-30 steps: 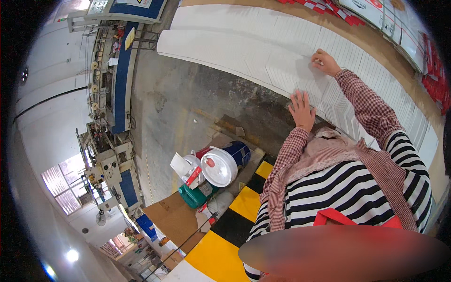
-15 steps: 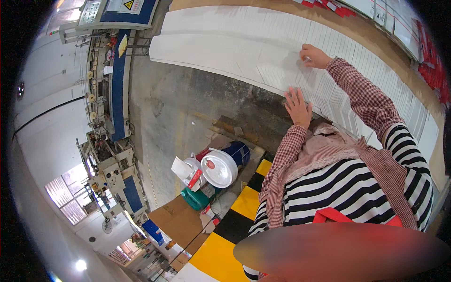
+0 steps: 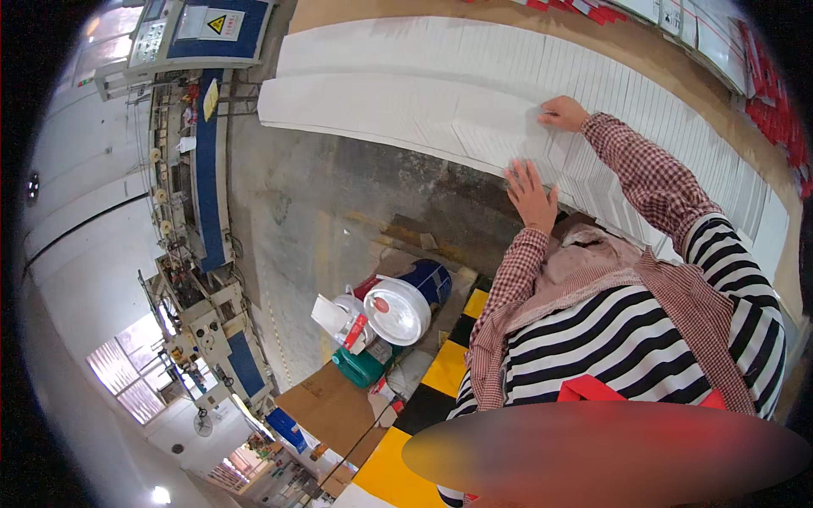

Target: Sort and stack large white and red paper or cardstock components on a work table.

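- Right hand (image 3: 566, 114) dips slightly, fingers curled at the overlapping white sheets (image 3: 364, 100); pinching any, can't tell.
- Left hand (image 3: 532, 201) stays spread, gripping nothing, at their near edge.
- So 2 hands keep to the same stretch.

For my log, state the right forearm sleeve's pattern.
The sleeve is red-and-white checked, clearest in the head view.

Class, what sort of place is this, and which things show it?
Probably a factory workshop, perhaps handling paper or card: a long machine stands at left, a warning sign shows near the top, and many white sheets lie overlapped in rows.
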`<state>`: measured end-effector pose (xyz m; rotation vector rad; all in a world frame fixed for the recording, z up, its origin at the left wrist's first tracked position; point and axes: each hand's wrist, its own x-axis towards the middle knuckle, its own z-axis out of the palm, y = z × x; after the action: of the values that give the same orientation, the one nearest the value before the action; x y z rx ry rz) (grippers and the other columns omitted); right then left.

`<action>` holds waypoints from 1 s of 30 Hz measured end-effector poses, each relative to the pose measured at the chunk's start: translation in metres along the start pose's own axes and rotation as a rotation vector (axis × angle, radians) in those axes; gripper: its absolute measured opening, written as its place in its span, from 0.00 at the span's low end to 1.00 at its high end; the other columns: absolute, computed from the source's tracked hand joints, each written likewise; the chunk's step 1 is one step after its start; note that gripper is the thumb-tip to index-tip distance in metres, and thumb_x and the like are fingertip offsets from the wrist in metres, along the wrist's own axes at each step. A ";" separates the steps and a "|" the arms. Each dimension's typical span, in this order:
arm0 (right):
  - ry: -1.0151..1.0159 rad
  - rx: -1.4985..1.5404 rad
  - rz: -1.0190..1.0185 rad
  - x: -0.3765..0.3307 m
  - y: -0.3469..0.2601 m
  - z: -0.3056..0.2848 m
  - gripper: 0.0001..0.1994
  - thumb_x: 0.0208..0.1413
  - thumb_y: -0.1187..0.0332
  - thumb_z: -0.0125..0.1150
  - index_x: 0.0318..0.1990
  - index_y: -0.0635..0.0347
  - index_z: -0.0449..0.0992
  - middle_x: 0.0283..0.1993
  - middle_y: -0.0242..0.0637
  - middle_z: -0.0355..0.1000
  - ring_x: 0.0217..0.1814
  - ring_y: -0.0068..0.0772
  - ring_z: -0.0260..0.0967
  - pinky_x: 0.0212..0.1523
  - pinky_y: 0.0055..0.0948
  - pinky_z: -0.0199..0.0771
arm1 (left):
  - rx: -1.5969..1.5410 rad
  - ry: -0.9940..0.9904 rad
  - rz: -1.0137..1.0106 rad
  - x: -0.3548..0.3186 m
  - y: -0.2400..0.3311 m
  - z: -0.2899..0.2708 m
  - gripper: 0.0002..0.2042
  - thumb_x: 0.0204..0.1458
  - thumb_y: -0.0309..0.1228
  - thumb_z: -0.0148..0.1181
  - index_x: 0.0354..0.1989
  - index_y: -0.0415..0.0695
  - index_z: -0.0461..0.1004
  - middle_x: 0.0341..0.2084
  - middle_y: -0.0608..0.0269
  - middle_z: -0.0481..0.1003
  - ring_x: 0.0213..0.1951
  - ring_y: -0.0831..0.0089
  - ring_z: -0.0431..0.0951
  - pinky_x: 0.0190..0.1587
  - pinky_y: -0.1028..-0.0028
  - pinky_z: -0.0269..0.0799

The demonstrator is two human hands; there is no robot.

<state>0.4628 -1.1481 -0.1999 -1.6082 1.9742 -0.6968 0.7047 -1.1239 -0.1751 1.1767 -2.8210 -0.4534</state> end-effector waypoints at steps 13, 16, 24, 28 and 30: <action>0.154 -0.004 -0.110 -0.037 -0.015 -0.030 0.08 0.36 0.72 0.61 0.27 0.57 0.70 0.29 0.36 0.62 0.38 0.36 0.61 0.38 0.31 0.63 | -0.133 0.016 0.066 -0.015 0.020 0.005 0.33 0.50 0.47 0.46 0.61 0.43 0.45 0.63 0.55 0.35 0.63 0.51 0.34 0.57 0.46 0.39; -0.007 -0.140 -0.173 -0.022 -0.018 -0.041 0.08 0.36 0.72 0.61 0.26 0.57 0.69 0.28 0.35 0.61 0.38 0.37 0.60 0.38 0.32 0.62 | -0.152 0.009 0.040 -0.012 0.017 0.006 0.34 0.50 0.46 0.47 0.62 0.44 0.44 0.63 0.56 0.35 0.63 0.52 0.34 0.57 0.46 0.39; -0.037 -0.037 -0.234 -0.020 -0.006 -0.041 0.11 0.33 0.71 0.64 0.27 0.55 0.68 0.30 0.35 0.61 0.37 0.39 0.60 0.36 0.35 0.62 | -0.095 -0.126 0.047 -0.016 0.018 0.006 0.36 0.49 0.44 0.50 0.62 0.43 0.41 0.63 0.57 0.34 0.63 0.54 0.33 0.58 0.47 0.39; -0.004 -0.150 -0.310 -0.020 -0.021 -0.038 0.13 0.30 0.72 0.64 0.28 0.56 0.67 0.33 0.36 0.61 0.38 0.40 0.60 0.36 0.36 0.62 | -0.088 -0.079 0.014 -0.018 0.020 0.005 0.34 0.51 0.45 0.46 0.62 0.43 0.42 0.63 0.55 0.36 0.63 0.52 0.33 0.58 0.47 0.38; -0.011 -0.154 -0.302 -0.016 -0.027 -0.039 0.13 0.32 0.69 0.64 0.27 0.57 0.67 0.31 0.36 0.61 0.38 0.40 0.60 0.35 0.35 0.62 | -0.089 -0.022 0.002 -0.022 0.022 0.009 0.34 0.50 0.45 0.47 0.62 0.42 0.42 0.63 0.54 0.36 0.63 0.52 0.33 0.58 0.47 0.38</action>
<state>0.4601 -1.1340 -0.1521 -2.0260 1.8332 -0.6564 0.7037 -1.0917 -0.1760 1.1597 -2.7875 -0.5897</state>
